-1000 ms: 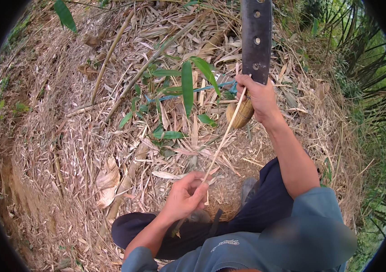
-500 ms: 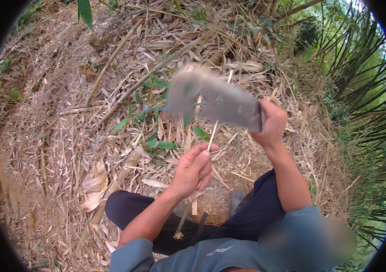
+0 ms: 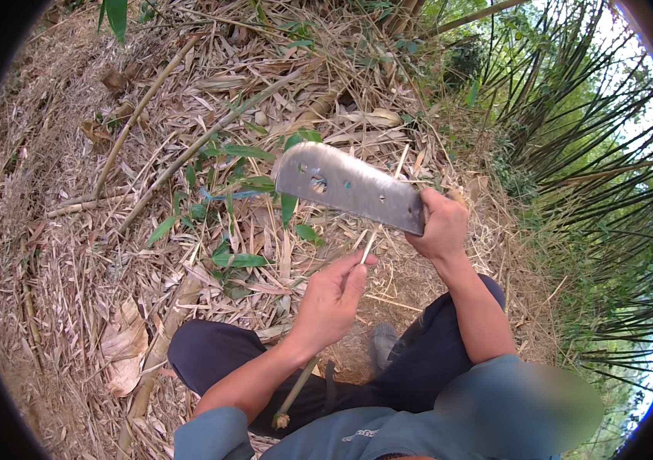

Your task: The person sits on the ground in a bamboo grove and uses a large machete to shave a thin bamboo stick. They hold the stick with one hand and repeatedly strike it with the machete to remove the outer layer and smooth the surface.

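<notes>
Above leaf litter, your right hand clenches a broad, holed blade across a thin, pale stick pinched in your left hand; should the blade slip down the stick, perhaps from a loosened pinch, it could cut that nearby hand.

Cleaver: broad grey metal blade, rounded tip, row of holes along its length, upper edge shining; gripped at the handle by the right hand, tip toward 10 o'clock.

Stick: thin, pale, straight; pinched in the left hand, running toward 1 o'clock behind the blade, contact unclear. Thicker greenish stalk, frayed at its end, shows below that hand toward 7 o'clock; join hidden.
</notes>
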Demonstrator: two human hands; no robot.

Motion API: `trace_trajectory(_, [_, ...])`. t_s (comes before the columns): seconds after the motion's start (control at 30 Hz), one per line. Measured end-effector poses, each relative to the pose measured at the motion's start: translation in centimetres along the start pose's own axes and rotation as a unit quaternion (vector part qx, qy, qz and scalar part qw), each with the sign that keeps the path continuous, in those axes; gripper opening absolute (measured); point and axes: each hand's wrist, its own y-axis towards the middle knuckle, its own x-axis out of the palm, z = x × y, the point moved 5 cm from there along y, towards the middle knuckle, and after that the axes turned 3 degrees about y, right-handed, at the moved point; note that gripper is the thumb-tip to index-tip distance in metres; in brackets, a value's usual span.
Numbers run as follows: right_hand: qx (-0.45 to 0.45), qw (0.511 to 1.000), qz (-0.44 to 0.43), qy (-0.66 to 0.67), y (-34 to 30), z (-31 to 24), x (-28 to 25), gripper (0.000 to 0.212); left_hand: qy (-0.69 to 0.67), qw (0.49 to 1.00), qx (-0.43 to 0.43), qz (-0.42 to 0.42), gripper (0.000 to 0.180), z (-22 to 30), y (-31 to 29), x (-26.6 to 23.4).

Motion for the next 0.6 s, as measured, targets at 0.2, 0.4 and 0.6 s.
trace_trajectory(0.2, [-0.086,0.994,-0.001,0.064,-0.2,-3.2,2.6,0.023,0.276,0.932,0.209,0.11,0.027,-1.1,-1.1,-1.1])
trace_trajectory(0.4, [0.04,0.993,-0.033,0.105,0.1,1.9,4.2,0.023,0.106,0.99,0.035,0.083,0.026,0.4,-1.0,-1.5])
trace_trajectory(0.6, [-0.011,0.993,-0.043,0.108,0.6,-0.9,4.8,0.025,0.108,0.987,0.041,0.111,0.024,-0.6,-0.5,-1.8])
